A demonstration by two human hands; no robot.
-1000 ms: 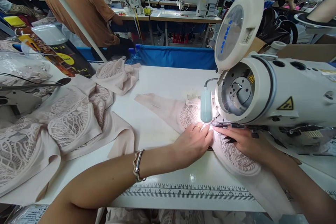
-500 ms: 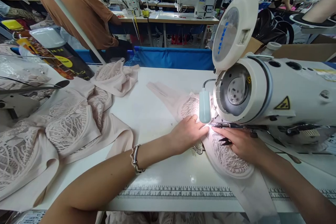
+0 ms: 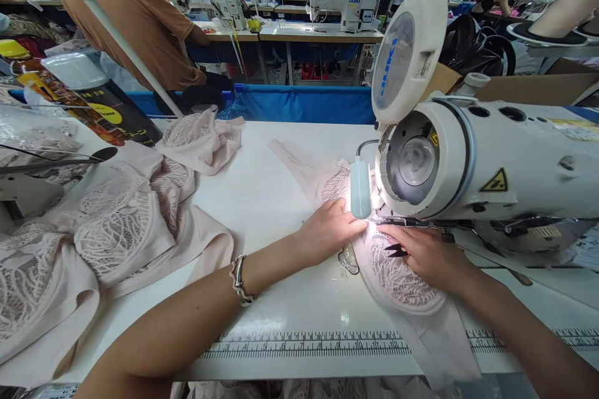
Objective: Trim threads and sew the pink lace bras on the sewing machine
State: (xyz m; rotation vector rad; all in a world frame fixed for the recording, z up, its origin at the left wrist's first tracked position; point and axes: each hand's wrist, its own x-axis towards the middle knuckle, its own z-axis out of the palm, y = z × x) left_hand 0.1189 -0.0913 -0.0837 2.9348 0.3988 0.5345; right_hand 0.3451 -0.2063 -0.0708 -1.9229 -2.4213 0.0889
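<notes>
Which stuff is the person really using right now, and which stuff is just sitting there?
Being used:
- left hand and right hand, both flat on the lace piece
- sewing machine, lamp

Just sitting there:
- pile of lace pieces on the left
- folded piece at the back
- ruler strip along the table edge

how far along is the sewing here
Done, it seems: a pile of lace pieces lies at the left of the table. In hand: one lace piece is under the sewing machine, with the left hand and right hand flat on it by the needle. Left: part of this piece trails off the near edge; how much seam remains cannot be told.
</notes>
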